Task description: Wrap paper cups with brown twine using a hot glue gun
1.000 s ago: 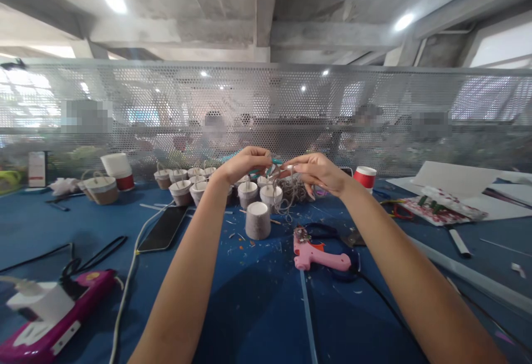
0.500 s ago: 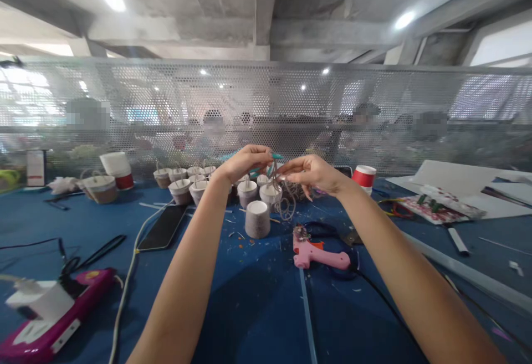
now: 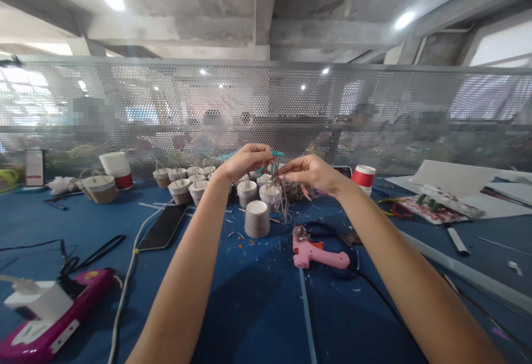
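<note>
My left hand [image 3: 252, 160] is raised above the small cups, fingers closed on a bundle of thin grey cord [image 3: 275, 169]. Slim teal pieces show at its fingertips; I cannot make out what they are. Close by on the right, my right hand [image 3: 311, 174] pinches at the same cord with thumb and fingers. Loose strands hang down in front of a cord-wrapped cup [image 3: 270, 195]. Nearer to me, another grey wrapped cup [image 3: 257, 220] stands upside down. More tangled cord lies behind my right hand, partly hidden.
A pink glue gun [image 3: 318, 255] lies below my right hand, with scissors partly under it. Several wrapped cups with handles [image 3: 180, 189] stand left. A black phone [image 3: 163, 228], a magenta power strip [image 3: 62, 311] and red-and-white paper cups [image 3: 364, 177] lie or stand around. A perforated screen [image 3: 266, 109] closes the back.
The looped cord below my hands has dropped into straighter hanging strands. Both hands stay in nearly the same place, with small finger shifts.
</note>
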